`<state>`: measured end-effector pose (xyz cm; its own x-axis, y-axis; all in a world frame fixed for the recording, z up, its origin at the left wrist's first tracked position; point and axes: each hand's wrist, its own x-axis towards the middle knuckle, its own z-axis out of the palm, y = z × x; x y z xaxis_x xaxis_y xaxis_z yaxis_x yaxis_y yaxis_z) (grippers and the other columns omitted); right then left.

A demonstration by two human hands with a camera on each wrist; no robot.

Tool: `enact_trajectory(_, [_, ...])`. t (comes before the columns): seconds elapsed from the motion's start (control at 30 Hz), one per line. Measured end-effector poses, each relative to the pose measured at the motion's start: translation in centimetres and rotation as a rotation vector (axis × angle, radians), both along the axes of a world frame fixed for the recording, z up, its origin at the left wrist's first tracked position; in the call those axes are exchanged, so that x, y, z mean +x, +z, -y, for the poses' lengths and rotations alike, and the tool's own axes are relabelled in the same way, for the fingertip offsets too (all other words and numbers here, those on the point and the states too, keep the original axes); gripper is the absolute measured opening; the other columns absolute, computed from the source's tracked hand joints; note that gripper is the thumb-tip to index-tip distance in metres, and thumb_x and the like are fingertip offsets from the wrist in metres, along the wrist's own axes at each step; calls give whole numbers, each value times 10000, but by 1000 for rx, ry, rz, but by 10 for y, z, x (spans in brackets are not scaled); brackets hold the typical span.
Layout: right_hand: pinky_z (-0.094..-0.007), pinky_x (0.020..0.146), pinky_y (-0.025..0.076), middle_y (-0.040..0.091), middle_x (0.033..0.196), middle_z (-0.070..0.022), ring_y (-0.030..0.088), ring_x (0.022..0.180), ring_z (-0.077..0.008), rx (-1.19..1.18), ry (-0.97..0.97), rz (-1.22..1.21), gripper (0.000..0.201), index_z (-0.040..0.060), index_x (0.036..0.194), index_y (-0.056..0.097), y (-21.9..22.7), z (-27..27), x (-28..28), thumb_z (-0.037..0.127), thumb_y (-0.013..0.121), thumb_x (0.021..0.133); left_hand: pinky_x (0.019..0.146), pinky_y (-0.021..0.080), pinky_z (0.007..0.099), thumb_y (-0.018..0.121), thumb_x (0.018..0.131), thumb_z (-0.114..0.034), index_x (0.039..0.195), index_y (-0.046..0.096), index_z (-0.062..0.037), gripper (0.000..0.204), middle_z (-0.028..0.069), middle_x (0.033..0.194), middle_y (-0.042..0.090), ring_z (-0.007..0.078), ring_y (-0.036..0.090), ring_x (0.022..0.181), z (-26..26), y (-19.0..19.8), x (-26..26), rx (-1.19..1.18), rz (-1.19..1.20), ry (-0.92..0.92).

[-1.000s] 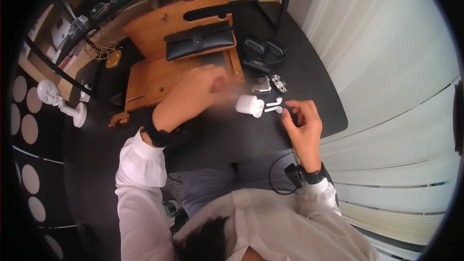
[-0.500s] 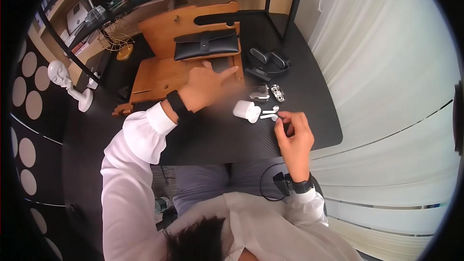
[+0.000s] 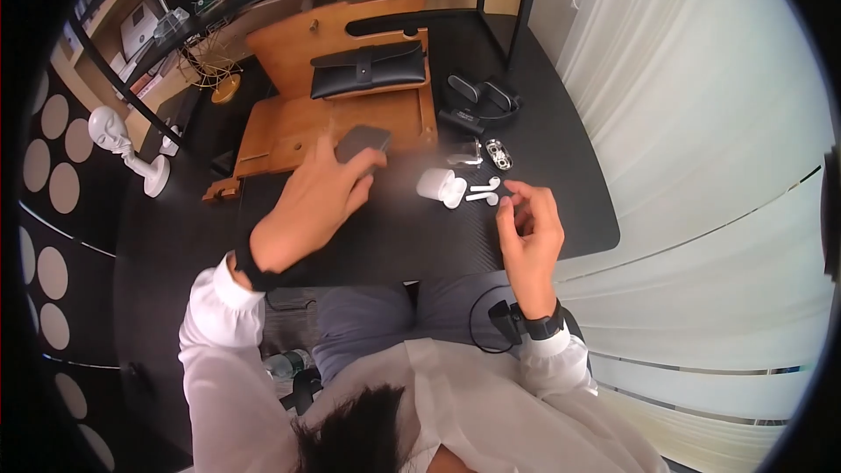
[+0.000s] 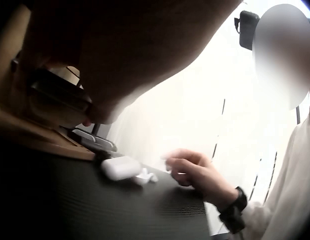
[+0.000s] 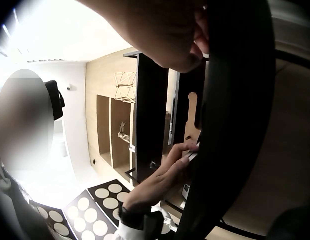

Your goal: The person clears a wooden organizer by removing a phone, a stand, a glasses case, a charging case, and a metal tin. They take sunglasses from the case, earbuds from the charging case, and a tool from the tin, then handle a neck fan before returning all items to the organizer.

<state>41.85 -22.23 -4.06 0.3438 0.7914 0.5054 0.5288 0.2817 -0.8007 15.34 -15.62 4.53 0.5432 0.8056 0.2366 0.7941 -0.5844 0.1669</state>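
My left hand [image 3: 311,201] grips a flat dark phone [image 3: 363,142] over the front edge of the wooden desk organizer [image 3: 289,127]. In the right wrist view the thumb and fingers lie along the phone's pale edge. On the black desk to the right is a white earbud case [image 3: 435,183] with its lid flipped back. Two white earbuds [image 3: 484,184] lie beside it. My right hand [image 3: 533,232] hovers just right of the earbuds, its fingers loosely bent and the thumb and index tip apart.
A black flap case [image 3: 368,70] sits on the organizer. Black headphones [image 3: 484,96], a clear case [image 3: 466,152] and a shiny oval piece [image 3: 498,154] lie behind the earbuds. At the left stand a white head figurine [image 3: 123,144] and a wire ornament [image 3: 210,66]. A black shelf frame [image 3: 521,13] spans the back.
My left hand reached to the dark phone on the organizer, took hold of it and has drawn it toward the near left. My right hand stays close beside the earbuds.
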Motion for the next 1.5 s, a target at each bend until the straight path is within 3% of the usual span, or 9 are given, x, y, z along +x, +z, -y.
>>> enact_trajectory(0.1, [-241,561,454,657,918,-38,591,694,-78,-23,262,-241,250,44,1177,685,10,2,-27,68,695,928,901,486,462,615,983,-136,1296,589,-213,324,243,1209,490,435,565,1037,27,7,-1,-102,34,-17])
enact_trajectory(0.2, [-251,596,535,656,1090,-119,650,779,-115,-265,582,-493,502,-29,1456,418,34,2,-61,153,602,1027,946,484,457,643,960,-116,1314,586,-225,375,250,1282,481,452,558,1107,43,9,1,-109,66,-88])
enact_trajectory(0.37, [-277,635,612,619,1059,-125,661,848,-146,-180,698,-676,488,-43,1494,336,32,-35,-84,138,502,1073,944,517,441,653,987,-184,1424,450,-3,515,208,1318,509,378,576,1177,33,3,-8,-247,356,-165])
enact_trajectory(0.57, [-347,701,605,607,1064,-166,648,898,-223,-275,795,-815,475,-36,1472,405,37,-48,-112,126,540,1046,1083,488,480,285,1113,-514,1563,342,-110,608,140,1501,477,304,544,1337,-13,-13,-40,-1262,1208,7])
enact_trajectory(0.63, [-387,794,553,597,1082,-203,617,944,-294,-53,620,-289,480,-47,1447,454,29,-53,-117,133,576,1020,1119,470,530,284,1116,-491,1593,309,-149,588,106,1544,450,289,522,1371,-24,-23,-47,-1546,1386,10])
enact_trajectory(0.7, [-439,932,438,567,1122,-261,532,1042,-407,78,415,30,513,-94,1387,525,18,-57,-122,186,637,973,1119,468,529,279,1124,-457,1605,291,-175,558,74,1545,455,273,520,1377,-24,-24,-45,-1594,1466,-67])
enact_trajectory(0.8, [-443,939,443,550,1153,-255,517,1085,-400,61,369,81,585,-132,1379,509,17,-57,-124,258,658,969,1112,467,492,303,1132,-379,1626,261,-245,514,26,1542,459,227,519,1369,-16,-21,-35,-1593,1490,-97])
enact_trajectory(1.0, [-442,966,460,560,1218,-246,543,1135,-402,-82,419,19,620,-67,1353,533,33,-44,-113,348,715,930,1083,448,384,374,1132,-304,1620,302,-259,496,-27,1489,484,145,519,1309,-9,-28,-17,-1460,1449,-121])
enact_trajectory(1.5, [-376,856,547,551,1161,-159,600,1084,-284,37,259,-174,552,71,1254,632,45,-38,-65,219,854,771,1096,443,436,382,1121,-384,1622,257,-342,518,51,1504,496,209,498,1371,-3,-36,37,-1280,1642,-126])
